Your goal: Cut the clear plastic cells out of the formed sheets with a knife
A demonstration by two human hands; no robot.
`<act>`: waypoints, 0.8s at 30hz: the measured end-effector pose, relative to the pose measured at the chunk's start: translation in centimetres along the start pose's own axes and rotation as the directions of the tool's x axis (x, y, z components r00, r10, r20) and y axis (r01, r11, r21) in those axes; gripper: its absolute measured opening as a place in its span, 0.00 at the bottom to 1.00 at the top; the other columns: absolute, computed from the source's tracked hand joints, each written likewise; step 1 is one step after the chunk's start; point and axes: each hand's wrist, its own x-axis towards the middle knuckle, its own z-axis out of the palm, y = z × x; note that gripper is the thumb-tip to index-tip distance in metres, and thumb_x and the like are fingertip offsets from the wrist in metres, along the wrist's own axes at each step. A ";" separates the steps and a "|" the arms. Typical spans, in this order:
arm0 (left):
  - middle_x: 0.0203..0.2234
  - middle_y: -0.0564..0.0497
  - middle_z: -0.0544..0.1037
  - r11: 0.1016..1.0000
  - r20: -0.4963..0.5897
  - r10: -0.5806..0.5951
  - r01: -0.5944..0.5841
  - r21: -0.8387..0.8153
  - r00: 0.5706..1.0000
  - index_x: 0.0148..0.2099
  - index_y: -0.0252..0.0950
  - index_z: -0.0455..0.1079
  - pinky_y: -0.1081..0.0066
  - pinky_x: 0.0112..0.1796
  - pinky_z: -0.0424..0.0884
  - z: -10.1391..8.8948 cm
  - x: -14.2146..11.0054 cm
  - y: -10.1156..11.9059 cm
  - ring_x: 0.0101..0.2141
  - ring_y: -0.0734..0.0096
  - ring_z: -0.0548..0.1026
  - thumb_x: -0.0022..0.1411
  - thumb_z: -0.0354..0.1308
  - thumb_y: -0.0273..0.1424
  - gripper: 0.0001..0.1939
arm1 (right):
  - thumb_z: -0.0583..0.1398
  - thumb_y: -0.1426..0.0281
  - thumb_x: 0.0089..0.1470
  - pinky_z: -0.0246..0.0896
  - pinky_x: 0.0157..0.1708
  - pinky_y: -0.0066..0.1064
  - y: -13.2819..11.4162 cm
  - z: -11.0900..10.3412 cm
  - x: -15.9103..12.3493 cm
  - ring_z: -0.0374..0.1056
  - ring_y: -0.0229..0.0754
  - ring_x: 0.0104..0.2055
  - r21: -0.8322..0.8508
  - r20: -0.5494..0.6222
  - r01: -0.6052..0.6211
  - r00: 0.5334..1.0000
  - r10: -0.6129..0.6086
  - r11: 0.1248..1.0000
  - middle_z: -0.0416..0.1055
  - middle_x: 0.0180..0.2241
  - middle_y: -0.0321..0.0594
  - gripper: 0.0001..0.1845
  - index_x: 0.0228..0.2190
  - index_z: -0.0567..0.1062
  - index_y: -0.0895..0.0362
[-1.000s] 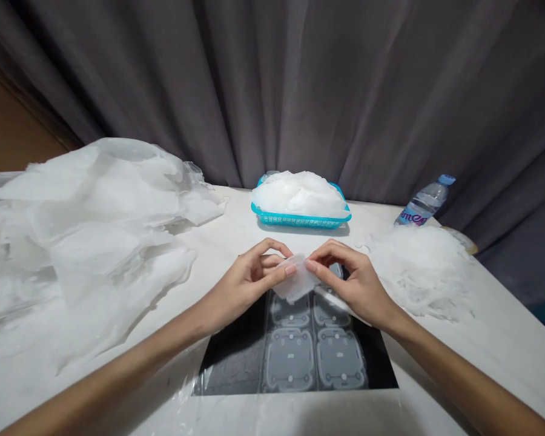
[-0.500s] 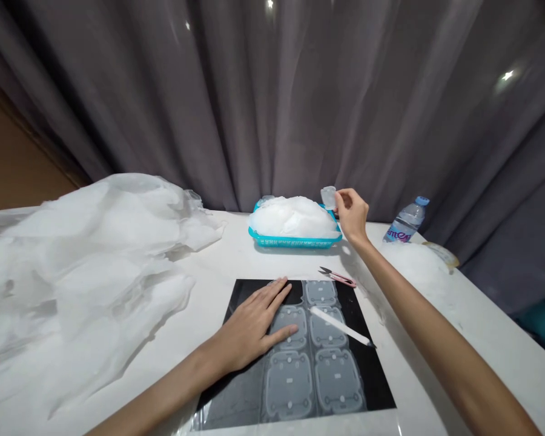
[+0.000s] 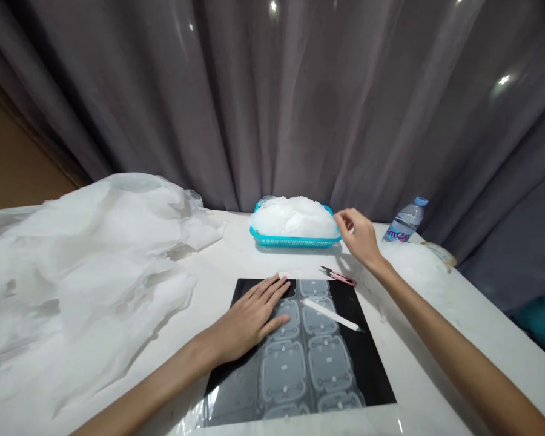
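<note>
With a plastic sheet (image 3: 284, 370) and a pen-like tool (image 3: 330, 313) on it, the mat (image 3: 373, 375) has a pile of sheets (image 3: 95, 254) to its left, thread snips (image 3: 343, 278) at its far right corner, a basket (image 3: 295, 241) behind it, and a water bottle (image 3: 405, 223) behind to its right.

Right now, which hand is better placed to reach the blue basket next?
Right, probably: the right hand hovers beside the blue basket; the left hand lies palm-down over the black board, farther away.

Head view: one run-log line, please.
left hand: flat on translucent patterned plastic sheet | right hand: beside turquoise plastic basket, contact unclear, nothing visibly held | white pen-like tool: on sheet | pink-handled dark-bladed snips: near sheet
</note>
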 end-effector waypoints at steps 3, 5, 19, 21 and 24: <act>0.74 0.43 0.59 0.997 0.029 -0.012 0.014 -0.071 1.000 0.76 0.40 0.54 0.51 0.69 0.56 -0.4 0.2 0.7 0.73 0.51 0.56 0.79 0.45 0.44 0.30 | 0.60 0.61 0.67 0.64 0.41 0.32 -0.8 -1.0 -6.5 0.72 0.45 0.40 0.067 0.192 0.117 0.973 -0.128 0.991 0.76 0.38 0.39 0.10 0.36 0.75 0.53; 0.71 0.43 0.63 0.993 0.012 0.006 -0.005 -0.120 1.000 0.74 0.41 0.58 0.50 0.69 0.56 -0.3 0.4 1.7 0.72 0.52 0.58 0.80 0.45 0.40 0.25 | 0.62 0.59 0.67 0.65 0.41 0.33 -1.3 -1.6 -10.4 0.71 0.46 0.42 0.149 0.346 0.134 0.921 -0.179 0.980 0.74 0.39 0.39 0.10 0.39 0.74 0.53; 0.74 0.41 0.58 0.998 -0.041 0.057 -0.058 -0.028 0.998 0.78 0.43 0.49 0.47 0.68 0.58 2.9 1.0 3.7 0.72 0.45 0.58 0.75 0.49 0.53 0.38 | 0.61 0.74 0.59 0.61 0.31 0.31 -0.5 -7.1 -14.3 0.68 0.42 0.31 0.136 0.752 -0.183 0.658 0.019 0.974 0.71 0.29 0.34 0.05 0.36 0.73 0.52; 0.74 0.41 0.57 0.998 -0.030 0.068 -0.069 -0.013 0.997 0.79 0.42 0.46 0.47 0.69 0.57 3.2 0.8 3.6 0.72 0.46 0.57 0.76 0.49 0.53 0.39 | 0.62 0.79 0.51 0.58 0.29 0.31 0.7 -8.9 -14.4 0.66 0.42 0.30 0.045 0.770 -0.173 0.633 0.077 0.984 0.70 0.27 0.33 0.09 0.30 0.72 0.52; 0.75 0.40 0.55 0.997 -0.002 0.073 -0.073 0.013 0.997 0.79 0.41 0.45 0.47 0.69 0.55 3.3 0.6 3.5 0.73 0.45 0.55 0.76 0.47 0.53 0.39 | 0.62 0.78 0.50 0.55 0.27 0.30 2.4 -11.6 -14.2 0.64 0.41 0.27 -0.031 0.766 -0.223 0.621 0.167 0.974 0.67 0.24 0.33 0.12 0.23 0.65 0.53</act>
